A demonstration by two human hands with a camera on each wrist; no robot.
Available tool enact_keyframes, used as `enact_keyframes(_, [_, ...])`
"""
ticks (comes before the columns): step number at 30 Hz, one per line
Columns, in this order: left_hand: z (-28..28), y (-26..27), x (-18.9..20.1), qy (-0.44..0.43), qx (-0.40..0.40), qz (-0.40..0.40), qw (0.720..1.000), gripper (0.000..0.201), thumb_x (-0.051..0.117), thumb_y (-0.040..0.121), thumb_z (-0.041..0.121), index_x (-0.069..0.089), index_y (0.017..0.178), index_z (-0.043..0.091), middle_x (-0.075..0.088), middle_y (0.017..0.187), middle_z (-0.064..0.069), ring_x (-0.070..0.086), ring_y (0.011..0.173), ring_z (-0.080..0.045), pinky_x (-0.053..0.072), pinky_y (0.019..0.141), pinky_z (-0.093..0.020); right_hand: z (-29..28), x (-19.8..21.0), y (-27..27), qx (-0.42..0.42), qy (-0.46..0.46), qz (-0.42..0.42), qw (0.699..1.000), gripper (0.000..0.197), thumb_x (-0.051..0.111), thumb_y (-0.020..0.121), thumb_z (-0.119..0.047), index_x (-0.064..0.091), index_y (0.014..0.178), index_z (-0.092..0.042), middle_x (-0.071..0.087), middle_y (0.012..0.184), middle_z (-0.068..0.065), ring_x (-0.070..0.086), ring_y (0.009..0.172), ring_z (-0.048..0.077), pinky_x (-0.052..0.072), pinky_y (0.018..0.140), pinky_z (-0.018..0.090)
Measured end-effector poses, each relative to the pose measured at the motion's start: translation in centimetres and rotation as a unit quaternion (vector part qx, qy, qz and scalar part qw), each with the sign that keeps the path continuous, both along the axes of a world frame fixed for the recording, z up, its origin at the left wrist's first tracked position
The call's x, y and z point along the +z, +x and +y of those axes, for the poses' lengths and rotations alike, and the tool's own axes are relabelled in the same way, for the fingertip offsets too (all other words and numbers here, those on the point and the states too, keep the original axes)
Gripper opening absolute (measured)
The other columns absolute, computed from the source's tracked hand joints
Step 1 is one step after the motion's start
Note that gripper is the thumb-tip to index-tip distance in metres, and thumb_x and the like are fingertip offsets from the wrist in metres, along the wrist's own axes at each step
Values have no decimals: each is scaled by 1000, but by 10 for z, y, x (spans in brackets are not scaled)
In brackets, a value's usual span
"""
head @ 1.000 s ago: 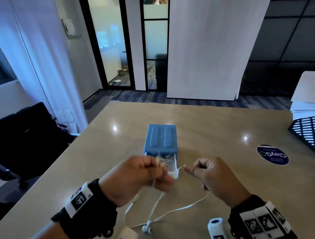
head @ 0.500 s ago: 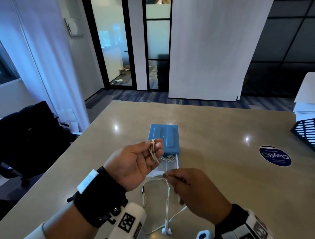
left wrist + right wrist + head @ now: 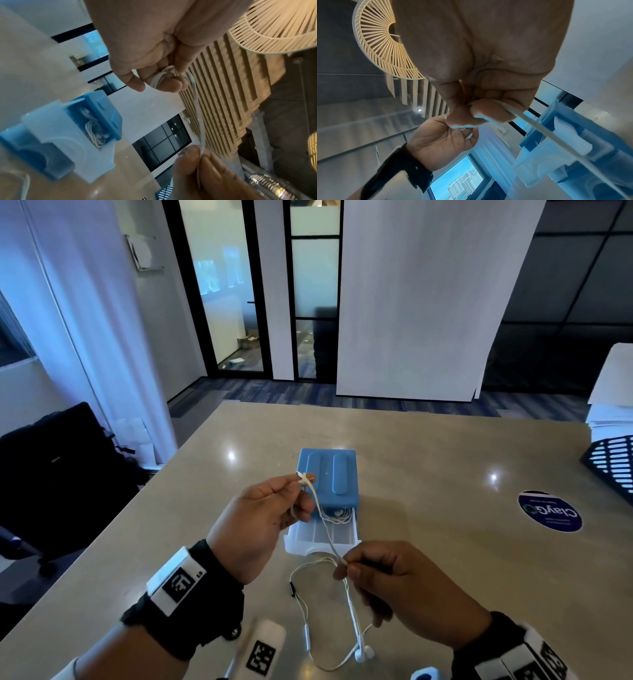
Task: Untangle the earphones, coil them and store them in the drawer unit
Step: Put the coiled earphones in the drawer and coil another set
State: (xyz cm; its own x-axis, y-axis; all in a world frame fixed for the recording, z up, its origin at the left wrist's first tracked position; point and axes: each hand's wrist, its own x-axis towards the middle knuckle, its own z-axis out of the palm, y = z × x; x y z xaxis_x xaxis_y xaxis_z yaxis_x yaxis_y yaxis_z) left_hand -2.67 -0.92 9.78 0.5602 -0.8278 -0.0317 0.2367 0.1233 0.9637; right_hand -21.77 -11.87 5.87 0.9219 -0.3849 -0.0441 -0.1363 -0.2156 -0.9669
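Note:
White earphones [image 3: 346, 625] trail in loops over the table, the two buds [image 3: 363, 654] lying near its front edge. My left hand [image 3: 301, 481] is raised above the blue drawer unit [image 3: 330, 477] and holds several turns of cord [image 3: 163, 77] wound round its fingers. A taut stretch of cord runs down to my right hand [image 3: 343, 564], which pinches it between thumb and forefinger [image 3: 489, 112] just in front of the pulled-out clear drawer [image 3: 322, 537]. Another white cable [image 3: 93, 129] lies inside that drawer.
A round dark sticker [image 3: 549, 516] marks the table at the right, with a black perforated tray [image 3: 613, 460] and a white paper stack [image 3: 613, 405] beyond it. A black chair [image 3: 51, 474] stands off the left edge. White tagged blocks [image 3: 262, 648] lie at the near edge.
My left hand has lifted and turned palm-up with more cord wound on its fingers. My right hand dropped toward me and slid down the cord, drawing it taut.

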Motion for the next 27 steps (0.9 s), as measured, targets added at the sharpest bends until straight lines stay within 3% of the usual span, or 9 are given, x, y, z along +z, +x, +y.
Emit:
enact_keyframes(5, [-1,-4,-3,7,-4,-7,1000,25,47,100,7,66,114,-1,72,86,-16,68,78,-23,54,77,-27,10,6,5,16,-68,32,997,15,62,100,-24,75,94,-26,59,60,-5,55,48,14,50,56,27])
enact_keyframes(8, [-5,-7,-5,-5,21,-3,1000,19,55,95,4,68,106,-4,73,90,-19,70,81,-26,57,75,-26,17,4,10,19,-82,25,996,14,62,100,-24,73,97,-31,61,61,-11,55,54,5,49,59,22])
enact_keyframes(11, [-7,-7,-5,-16,33,77,996,17,58,93,6,67,100,-6,72,90,-20,71,77,-25,59,75,-28,19,2,16,24,-119,18,992,14,62,99,-26,72,96,-35,66,71,-18,57,66,1,50,70,24])
enact_keyframes(13, [-6,-6,-4,-15,13,178,984,17,55,95,8,66,101,-3,72,88,-17,71,73,-22,59,82,-31,18,-1,17,12,-166,17,986,11,61,99,-30,71,95,-32,68,80,-13,58,70,4,50,73,25])
enact_keyframes(16, [-1,1,-4,0,-32,278,960,25,44,96,4,65,110,3,67,83,-6,66,66,-15,45,99,-36,13,-10,17,-29,-181,23,983,12,59,98,-29,68,90,-28,62,73,-2,50,63,4,44,65,26])
enact_keyframes(19, [4,11,-2,5,-51,304,951,41,35,86,-1,65,113,6,59,78,-2,57,63,-12,35,98,-35,8,-17,15,-52,-174,45,982,16,60,98,-25,68,85,-25,54,58,-15,44,54,2,36,57,19])
enact_keyframes(23, [8,13,3,8,-53,237,970,26,47,94,9,68,108,3,59,77,-5,58,63,-15,41,83,-31,-1,-23,13,-72,-179,75,978,23,60,98,-28,67,80,-16,53,51,-17,47,48,1,35,55,21])
enact_keyframes(25, [10,9,3,16,-65,165,984,21,55,90,11,70,99,0,63,78,-11,62,65,-19,51,77,-30,-12,-26,12,-118,-154,102,976,38,63,94,-42,62,77,-8,48,47,-9,44,43,4,36,52,26])
enact_keyframes(27, [14,4,1,38,-112,90,989,17,61,87,10,71,92,-3,67,81,-19,66,69,-25,58,72,-32,-22,-25,11,-177,-91,108,974,48,71,89,-48,57,70,-6,47,47,-1,45,41,14,34,47,24])
